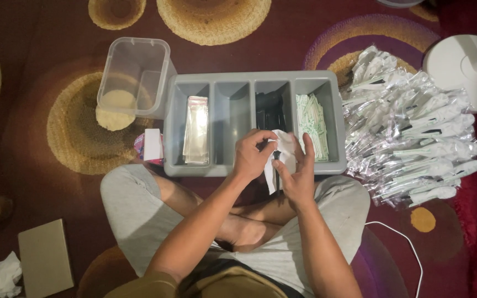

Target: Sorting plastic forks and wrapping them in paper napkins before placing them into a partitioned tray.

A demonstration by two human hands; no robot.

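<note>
The napkin [284, 148] pinched between the left hand [252, 156] and right hand [299, 176] looks like thin, matt white paper, wrapped about a glossy black plastic utensil [276, 168]. The grey tray [249, 78] is smooth, dull plastic; the wrapped packs [415, 132] beside it are shiny, crinkled clear film. The carpet [40, 72] is soft, matt pile, and the clear tub [133, 72] smooth plastic

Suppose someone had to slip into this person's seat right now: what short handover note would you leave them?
Left hand and right hand together hold a white napkin around a black utensil, over the grey four-slot tray.
Tray: clear sleeves in slot one, slot two looks bare, black cutlery in slot three, small green-white packets in slot four.
Done: a heap of sealed packs to the right.
Left: this set is not yet sleeved.
</note>
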